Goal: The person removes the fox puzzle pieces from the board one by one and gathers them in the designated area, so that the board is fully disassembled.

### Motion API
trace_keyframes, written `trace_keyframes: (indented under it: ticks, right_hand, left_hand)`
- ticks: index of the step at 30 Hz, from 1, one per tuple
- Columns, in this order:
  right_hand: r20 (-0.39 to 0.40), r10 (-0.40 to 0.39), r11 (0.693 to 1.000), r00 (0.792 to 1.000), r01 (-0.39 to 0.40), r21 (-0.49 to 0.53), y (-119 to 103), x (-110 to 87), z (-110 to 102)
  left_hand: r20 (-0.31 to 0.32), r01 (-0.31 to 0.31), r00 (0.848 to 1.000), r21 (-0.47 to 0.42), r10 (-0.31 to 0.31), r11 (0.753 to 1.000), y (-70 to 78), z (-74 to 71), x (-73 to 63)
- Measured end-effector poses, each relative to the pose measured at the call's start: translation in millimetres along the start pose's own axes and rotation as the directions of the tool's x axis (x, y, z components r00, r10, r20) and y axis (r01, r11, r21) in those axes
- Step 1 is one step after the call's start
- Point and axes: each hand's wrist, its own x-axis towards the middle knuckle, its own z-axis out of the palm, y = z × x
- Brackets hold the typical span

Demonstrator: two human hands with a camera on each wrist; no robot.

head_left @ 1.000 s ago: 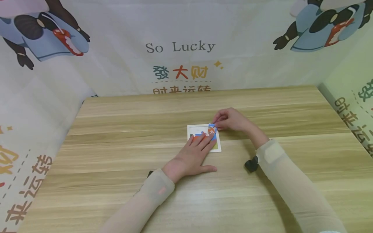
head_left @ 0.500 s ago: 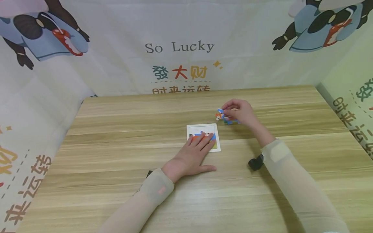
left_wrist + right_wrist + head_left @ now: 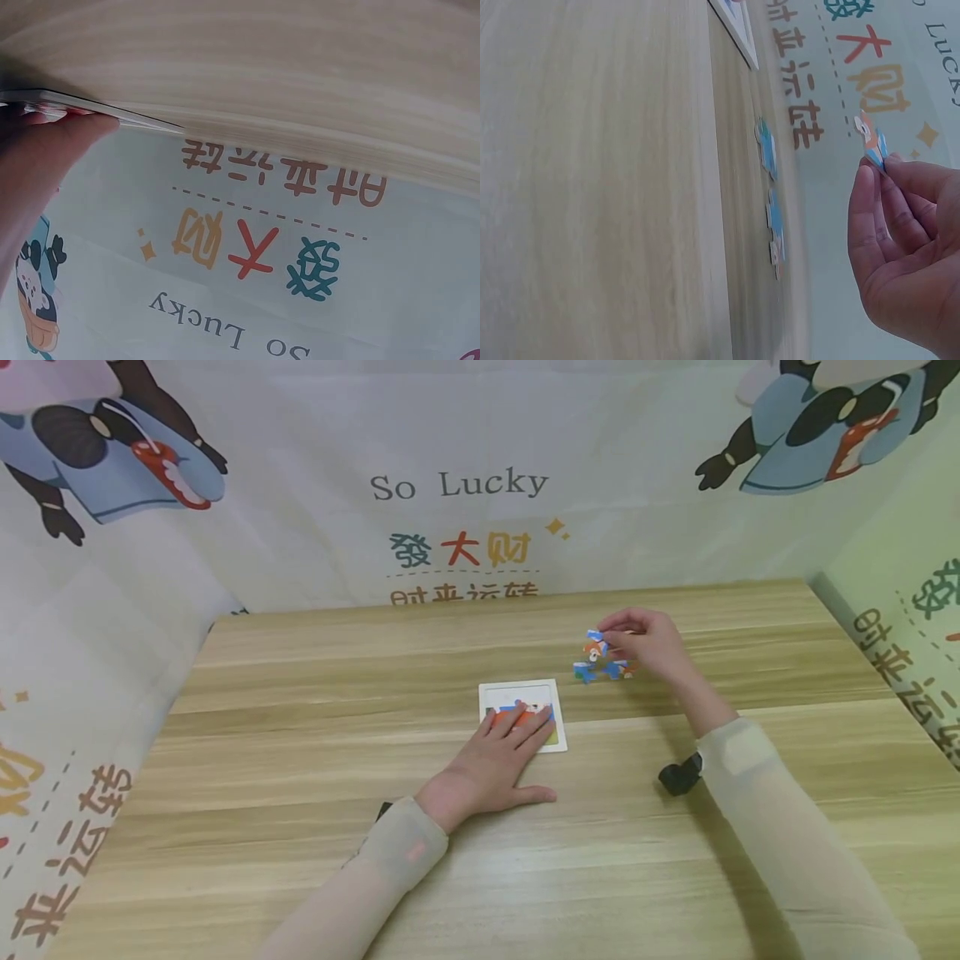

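White rim and pale floor make the tray [image 3: 507, 694] stand out on the wood-grain table [image 3: 300, 735], where it lies flat, just right of the middle. Its near half carries fitted pieces [image 3: 503, 718] in orange, blue and yellow, partly covered by fingers; its far half shows bare floor.

The left hand [image 3: 487, 766] lies with its fingers straight and spread over that near half, its thumb out on the wood. Such a wide, flat press probably keeps the tray from sliding and the pieces seated, while leaving the far half uncovered.

Right of the tray and farther off, the right hand [image 3: 651, 643] pinches one piece [image 3: 595, 648] between thumb and fingertips, the grip narrow, most of the picture jutting out beyond them. Holding only an edge seems to suit so thin a thing, since its print and outline remain readable. In the right wrist view it is raised clear of the wood.

Below it lie more loose pieces [image 3: 584, 672], apart from the tray, probably so they sit within easy reach of that hand; their exact count is unclear.
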Motion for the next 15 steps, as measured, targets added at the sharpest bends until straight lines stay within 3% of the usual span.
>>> trace_keyframes:
  ticks: [15]
  right_hand:
    - [-0.01,0.018,1.0,1.0,-0.018,-0.008,10,-8.3,-23]
  left_hand:
    - [0.005,0.005,1.0,-0.004,-0.005,1.0,1.7,-1.6,-0.8]
